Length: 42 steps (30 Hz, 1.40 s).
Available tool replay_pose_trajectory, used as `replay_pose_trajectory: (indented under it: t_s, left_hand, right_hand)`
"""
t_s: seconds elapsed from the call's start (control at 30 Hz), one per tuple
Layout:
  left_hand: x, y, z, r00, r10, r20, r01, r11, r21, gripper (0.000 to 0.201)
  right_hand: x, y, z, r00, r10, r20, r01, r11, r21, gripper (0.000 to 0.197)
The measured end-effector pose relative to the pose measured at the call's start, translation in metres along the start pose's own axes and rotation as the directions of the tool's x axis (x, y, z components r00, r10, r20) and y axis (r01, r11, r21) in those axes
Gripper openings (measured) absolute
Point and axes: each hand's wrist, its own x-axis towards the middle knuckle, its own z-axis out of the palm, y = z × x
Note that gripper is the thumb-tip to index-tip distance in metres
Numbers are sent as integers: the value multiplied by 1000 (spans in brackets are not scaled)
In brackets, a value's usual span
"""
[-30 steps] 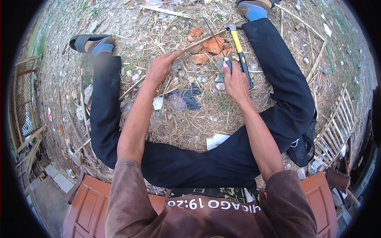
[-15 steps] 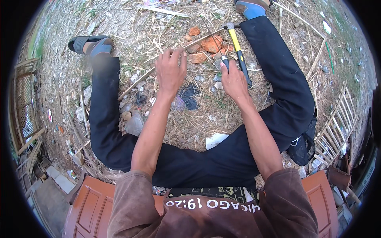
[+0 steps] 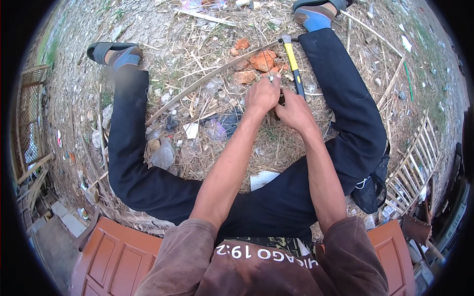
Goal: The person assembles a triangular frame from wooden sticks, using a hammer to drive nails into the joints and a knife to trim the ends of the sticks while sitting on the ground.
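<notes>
My left hand (image 3: 263, 94) is closed around the front of a tool with a long thin metal shaft (image 3: 266, 56) and a dark handle. Just below and to its right, my right hand (image 3: 295, 112) is wrapped round the back of the same handle. The two hands sit side by side, and the fingers hide most of the grip. Away from me the shaft points over orange broken brick pieces (image 3: 262, 60). A hammer (image 3: 293, 59) with a yellow and black handle lies right of the hands, its lower end hidden behind my right hand.
A long wooden strip (image 3: 200, 85) slants across the ground left of the hands. My outstretched legs in dark trousers (image 3: 340, 84) flank the work spot. Straw, stones, a clear plastic bag (image 3: 163, 154) and a white scrap (image 3: 263, 179) litter the ground. A slatted wooden rack (image 3: 414, 163) stands at right.
My left hand has left the wooden strip, moved right and closed on the tool. My right hand has drawn slightly down toward me, still holding the handle.
</notes>
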Motion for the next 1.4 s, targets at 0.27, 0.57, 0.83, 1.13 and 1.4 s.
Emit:
replay_pose_trajectory:
  t_s: [0.27, 0.57, 0.83, 1.13, 1.4]
  left_hand:
    - [-6, 4, 7, 997, 66, -48, -62, 996, 69, 59]
    - [0, -7, 7, 988, 91, -125, -86, 995, 39, 55]
    - [-7, -10, 7, 993, 108, -46, -107, 994, 16, 58]
    - [-2, -15, 9, 992, 120, -42, -122, 991, -59, 59]
    - [1, -10, 7, 997, 59, 48, -48, 979, -199, 58]
  right_hand:
    - [-9, 33, 1, 922, 12, -386, -165, 916, -366, 45]
    - [22, 17, -46, 945, 133, -300, -235, 912, -335, 36]
    - [5, 36, -59, 951, 91, -294, -184, 935, -305, 32]
    - [17, 60, -49, 918, 126, -377, -88, 989, 115, 40]
    - [4, 30, -44, 992, 110, -56, -37, 701, 712, 26]
